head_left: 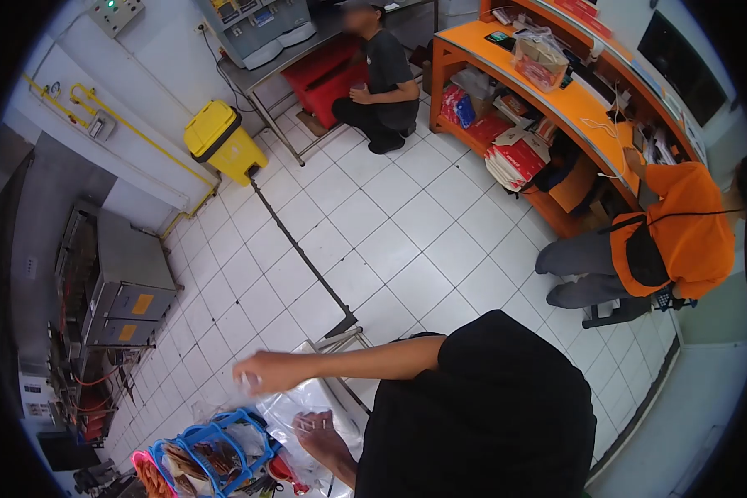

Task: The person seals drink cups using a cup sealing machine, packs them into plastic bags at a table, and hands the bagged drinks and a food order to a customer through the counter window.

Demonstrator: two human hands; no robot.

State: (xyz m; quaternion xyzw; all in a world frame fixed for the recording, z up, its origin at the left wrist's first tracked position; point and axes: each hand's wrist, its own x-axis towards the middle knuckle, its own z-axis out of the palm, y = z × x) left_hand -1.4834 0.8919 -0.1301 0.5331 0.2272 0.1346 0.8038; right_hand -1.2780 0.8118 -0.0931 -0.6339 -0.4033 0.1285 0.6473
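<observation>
My right hand [266, 373] reaches out to the left, above the near table, with its fingers closed. Something small and see-through shows at its fingertips, too blurred to name. Lower down, my left hand [319, 433] has its fingers curled over a stack of clear plastic bags [286, 408]. Shiny, pale streaks show at those fingers, but what they hold cannot be made out. Beside the bags stands a blue plastic basket [192, 433] with brown packets and other wrapped items in it. A red item [282, 469] lies close to the left hand.
A person in orange [681, 228] stands at an orange counter [589, 124]. Another person [382, 83] squats beside a red bin [319, 83]. A yellow bin [224, 139] stands by the wall. Metal kitchen equipment [133, 278] is at the left, across the tiled floor [390, 216].
</observation>
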